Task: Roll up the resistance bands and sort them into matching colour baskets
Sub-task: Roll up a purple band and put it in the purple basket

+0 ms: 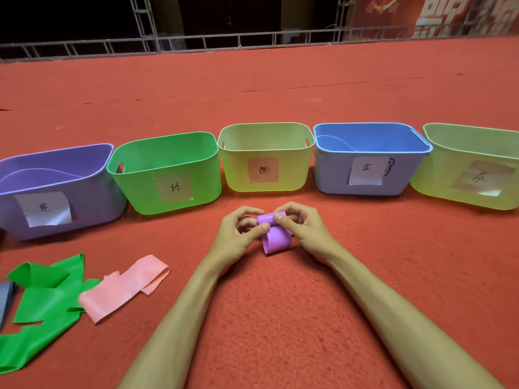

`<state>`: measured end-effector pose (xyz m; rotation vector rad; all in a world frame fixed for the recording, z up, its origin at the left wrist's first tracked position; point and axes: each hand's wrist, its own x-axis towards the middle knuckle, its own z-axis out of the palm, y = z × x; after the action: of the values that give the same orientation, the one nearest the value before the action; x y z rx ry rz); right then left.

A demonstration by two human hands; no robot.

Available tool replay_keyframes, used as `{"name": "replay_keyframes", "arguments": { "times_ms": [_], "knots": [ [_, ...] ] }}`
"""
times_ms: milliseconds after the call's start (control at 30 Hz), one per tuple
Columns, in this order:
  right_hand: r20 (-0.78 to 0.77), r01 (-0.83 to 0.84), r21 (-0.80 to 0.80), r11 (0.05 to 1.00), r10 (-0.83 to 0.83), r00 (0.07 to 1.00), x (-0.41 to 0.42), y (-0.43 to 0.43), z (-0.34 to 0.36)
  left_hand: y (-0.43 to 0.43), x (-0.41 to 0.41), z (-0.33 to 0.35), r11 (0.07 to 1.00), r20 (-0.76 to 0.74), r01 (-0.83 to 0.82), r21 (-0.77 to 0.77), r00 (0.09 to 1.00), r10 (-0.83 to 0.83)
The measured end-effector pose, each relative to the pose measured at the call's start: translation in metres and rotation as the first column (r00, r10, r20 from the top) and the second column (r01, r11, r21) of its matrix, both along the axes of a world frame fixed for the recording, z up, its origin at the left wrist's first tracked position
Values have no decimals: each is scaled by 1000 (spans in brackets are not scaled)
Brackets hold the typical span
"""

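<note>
Purple band [273,234] looks thin, floppy and springy, so both hands, left [238,234] and right [304,228], pinch the rolled end tight or it'll probably uncoil.

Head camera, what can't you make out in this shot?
- purple band: head view; its rolled core is covered by the left hand and right hand pinching it.
- grey band: head view; cut off by the left edge.
- rightmost yellow-green basket: head view; cut off by the right edge.
- purple basket: head view; floor hidden by its own near wall.
</note>
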<state>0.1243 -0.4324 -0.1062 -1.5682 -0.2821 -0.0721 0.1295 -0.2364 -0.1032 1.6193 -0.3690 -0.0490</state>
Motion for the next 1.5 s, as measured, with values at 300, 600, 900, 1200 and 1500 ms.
{"name": "replay_keyframes", "arguments": {
  "times_ms": [300,600,900,1200,1500],
  "knots": [
    [32,-39,-21,999,39,999,-1,-2,3,-1,2,-1,1000,3,-7,5,1000,7],
    [32,-3,-54,999,5,999,3,-1,-1,3,1,-1,1000,47,28,6,998,-28],
    [46,-26,67,997,23,999,-3,4,-1,2,4,-1,999,-66,49,-12,997,-49],
    [61,-32,77,997,27,998,-3,5,-3,2,4,-4,1000,-38,11,6,999,-11],
    [73,-28,51,998,25,997,-2,9,0,4,2,-1,1000,-43,5,-8,999,-6]
  ]
}}
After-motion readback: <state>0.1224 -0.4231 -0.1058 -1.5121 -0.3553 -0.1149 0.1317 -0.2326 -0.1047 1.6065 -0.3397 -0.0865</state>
